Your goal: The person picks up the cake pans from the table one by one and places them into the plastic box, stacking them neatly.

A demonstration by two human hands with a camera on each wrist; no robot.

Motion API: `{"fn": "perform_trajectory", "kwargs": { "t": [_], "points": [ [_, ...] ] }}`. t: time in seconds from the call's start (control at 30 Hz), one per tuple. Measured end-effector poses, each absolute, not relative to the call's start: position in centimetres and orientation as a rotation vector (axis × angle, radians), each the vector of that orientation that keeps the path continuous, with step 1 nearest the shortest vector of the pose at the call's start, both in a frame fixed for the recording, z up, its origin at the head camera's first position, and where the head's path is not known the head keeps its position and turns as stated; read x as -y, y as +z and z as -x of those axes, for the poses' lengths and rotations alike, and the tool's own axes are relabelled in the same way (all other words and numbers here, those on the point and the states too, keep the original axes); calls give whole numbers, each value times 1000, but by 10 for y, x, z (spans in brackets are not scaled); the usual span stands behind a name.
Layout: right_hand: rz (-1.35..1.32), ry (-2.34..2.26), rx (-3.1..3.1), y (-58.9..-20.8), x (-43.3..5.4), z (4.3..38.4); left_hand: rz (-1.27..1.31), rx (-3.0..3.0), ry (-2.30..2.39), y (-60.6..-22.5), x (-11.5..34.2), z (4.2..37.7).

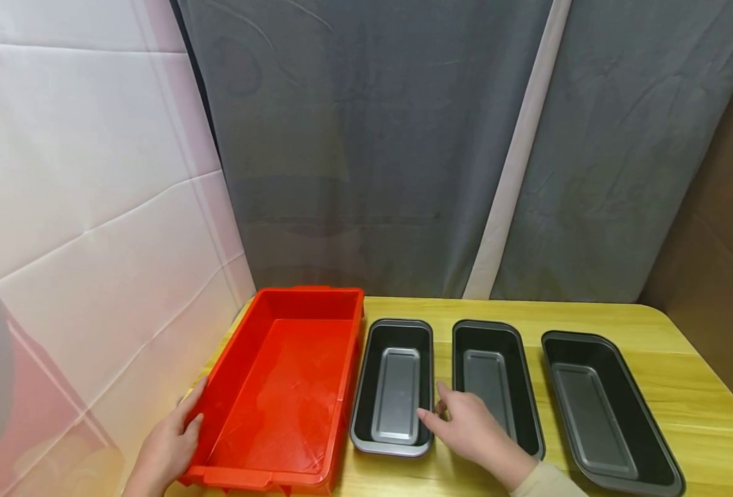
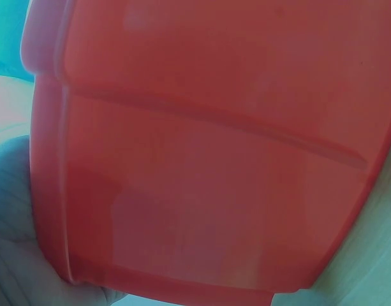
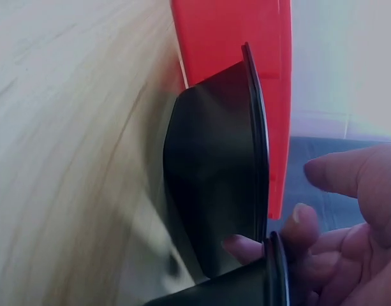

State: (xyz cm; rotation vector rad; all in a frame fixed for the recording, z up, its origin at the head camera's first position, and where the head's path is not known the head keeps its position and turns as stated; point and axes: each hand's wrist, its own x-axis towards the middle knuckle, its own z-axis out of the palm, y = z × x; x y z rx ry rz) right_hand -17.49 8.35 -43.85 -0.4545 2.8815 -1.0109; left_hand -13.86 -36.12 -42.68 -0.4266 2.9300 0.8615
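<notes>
On the left stands a large shallow red plastic tray (image 1: pixel 286 386). My left hand (image 1: pixel 166 442) holds its left rim near the front corner, thumb over the edge; in the left wrist view the tray's outer wall (image 2: pixel 201 178) covers most of the fingers. My right hand (image 1: pixel 468 424) is over the gap between the left dark loaf pan (image 1: pixel 394 393) and the middle loaf pan (image 1: pixel 491 373), thumb and index finger apart near the left pan's right rim. In the right wrist view, some fingertips are down between the pans; whether they touch a rim I cannot tell.
A third dark loaf pan (image 1: pixel 611 414) sits at the right, slightly angled. All stand on a yellow wood-grain table (image 1: pixel 627 317). A white cloth wall (image 1: pixel 105 172) borders the left, a grey curtain (image 1: pixel 373 152) the back, and a brown panel (image 1: pixel 714 241) the right.
</notes>
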Motion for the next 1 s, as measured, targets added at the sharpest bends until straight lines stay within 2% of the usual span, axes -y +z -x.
{"fn": "perform_trajectory", "kwargs": {
  "t": [1.0],
  "points": [
    [377, -864, -2972, -445, -70, 178, 368, -2988, 868, -427, 362, 135]
  ]
}}
